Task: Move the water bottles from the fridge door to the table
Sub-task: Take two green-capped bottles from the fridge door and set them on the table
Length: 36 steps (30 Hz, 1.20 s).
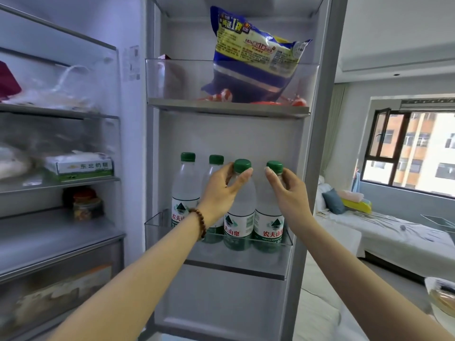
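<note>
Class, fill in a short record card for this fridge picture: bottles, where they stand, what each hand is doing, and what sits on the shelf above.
bottles: four green-capped water bottles, upright
place: lower door bin
left hand: grip closing round third bottle just below its cap
right hand: grip closing round fourth bottle just below its cap
untouched: first bottle, second bottle
upper door bin: blue and yellow bag

— Room above the four bottles (238, 205)?
— Plenty: open air from the green caps up to the upper door bin (229, 94).
— In the way?
— Clear front rail of the lower door bin (270, 242), across the labels; door frame (317, 168) tight on the right.
</note>
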Available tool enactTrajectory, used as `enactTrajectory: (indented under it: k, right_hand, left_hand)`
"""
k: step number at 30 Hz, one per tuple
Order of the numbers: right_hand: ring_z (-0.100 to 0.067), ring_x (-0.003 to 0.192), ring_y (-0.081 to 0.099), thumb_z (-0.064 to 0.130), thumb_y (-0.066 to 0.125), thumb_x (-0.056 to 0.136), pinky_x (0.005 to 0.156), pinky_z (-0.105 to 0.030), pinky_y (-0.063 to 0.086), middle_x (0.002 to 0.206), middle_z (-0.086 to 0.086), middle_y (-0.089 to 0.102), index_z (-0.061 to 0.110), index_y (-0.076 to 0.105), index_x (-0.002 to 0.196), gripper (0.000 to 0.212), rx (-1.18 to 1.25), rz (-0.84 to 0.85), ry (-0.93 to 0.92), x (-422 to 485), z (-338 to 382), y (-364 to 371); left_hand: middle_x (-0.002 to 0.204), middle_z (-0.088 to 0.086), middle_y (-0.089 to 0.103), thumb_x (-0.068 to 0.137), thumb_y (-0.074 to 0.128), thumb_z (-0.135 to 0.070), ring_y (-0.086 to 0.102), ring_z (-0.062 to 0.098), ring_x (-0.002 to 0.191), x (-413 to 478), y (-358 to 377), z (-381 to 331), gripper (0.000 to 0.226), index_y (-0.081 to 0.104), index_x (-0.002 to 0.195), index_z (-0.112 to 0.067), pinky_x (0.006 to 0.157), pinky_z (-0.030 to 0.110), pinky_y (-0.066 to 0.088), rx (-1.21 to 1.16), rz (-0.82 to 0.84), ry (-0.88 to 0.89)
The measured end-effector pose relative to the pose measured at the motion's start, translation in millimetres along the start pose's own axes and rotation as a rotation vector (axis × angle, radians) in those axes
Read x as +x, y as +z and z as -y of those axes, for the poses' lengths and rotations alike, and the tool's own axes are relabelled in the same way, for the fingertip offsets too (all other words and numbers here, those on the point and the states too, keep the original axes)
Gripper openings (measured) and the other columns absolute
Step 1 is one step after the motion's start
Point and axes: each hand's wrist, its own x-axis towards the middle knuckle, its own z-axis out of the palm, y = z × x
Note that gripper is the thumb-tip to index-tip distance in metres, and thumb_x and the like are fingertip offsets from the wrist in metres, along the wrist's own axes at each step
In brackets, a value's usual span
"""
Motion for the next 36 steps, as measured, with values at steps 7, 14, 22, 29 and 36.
enactTrajectory:
  k: [7, 14, 22, 29, 36]
  right_hand:
    - [0.006, 0.073, 0.054, 0.033, 0.059, 0.09, 0.073, -0.013, 0.042, 0.079, 0.016, 0.063, 0.017, 0.068, 0.101, 0.021, 0.054, -0.072, -0.118, 2.7, 35.8, -3.9]
    - [0.012, 0.063, 0.057, 0.026, 0.055, 0.092, 0.057, -0.004, 0.043, 0.075, 0.014, 0.063, 0.01, 0.066, 0.102, 0.021, 0.163, -0.012, -0.272, -9.3, 119.2, -15.0]
    - [-0.013, 0.07, 0.058, 0.047, 0.055, 0.084, 0.068, -0.028, 0.046, 0.08, -0.01, 0.067, 0.01, 0.07, 0.087, 0.041, 0.489, 0.358, -0.114, -85.6, 161.1, 22.2]
    - [-0.008, 0.072, 0.061, 0.046, 0.051, 0.082, 0.066, -0.017, 0.047, 0.075, 0.005, 0.07, 0.018, 0.07, 0.082, 0.033, 0.819, 0.696, -0.067, -209.2, 233.6, 86.7]
    - [-0.01, 0.077, 0.064, 0.049, 0.056, 0.085, 0.073, -0.023, 0.05, 0.079, 0.002, 0.072, 0.014, 0.07, 0.084, 0.038, 1.133, 1.009, -0.034, -375.8, 385.8, 123.5]
  left_hand:
    - [0.099, -0.012, 0.066, 0.084, 0.052, -0.044, 0.06, -0.001, 0.095, 1.2, -11.4, -42.8, 0.038, 0.061, 0.106, -0.015, 0.086, 0.014, 0.045, -0.102, -0.199, 0.075]
    - [0.088, -0.002, 0.066, 0.093, 0.05, -0.029, 0.059, 0.01, 0.083, -18.8, -40.3, -133.7, 0.016, 0.062, 0.089, -0.021, 0.073, 0.018, 0.049, -0.087, -0.309, 0.224]
    - [0.086, 0.006, 0.071, 0.085, 0.061, -0.034, 0.064, 0.021, 0.085, -139.7, -73.5, -198.9, 0.023, 0.07, 0.081, -0.013, 0.081, 0.03, 0.051, 0.077, -0.562, 0.106]
    - [0.077, -0.004, 0.072, 0.08, 0.061, -0.04, 0.065, 0.011, 0.077, -302.6, -117.0, -288.6, 0.021, 0.07, 0.078, -0.021, 0.074, 0.027, 0.052, 0.451, -0.864, 0.031]
    - [0.08, -0.005, 0.073, 0.07, 0.065, -0.046, 0.067, 0.013, 0.085, -479.7, -153.7, -454.1, 0.024, 0.074, 0.078, -0.026, 0.083, 0.032, 0.054, 0.697, -1.07, -0.014]
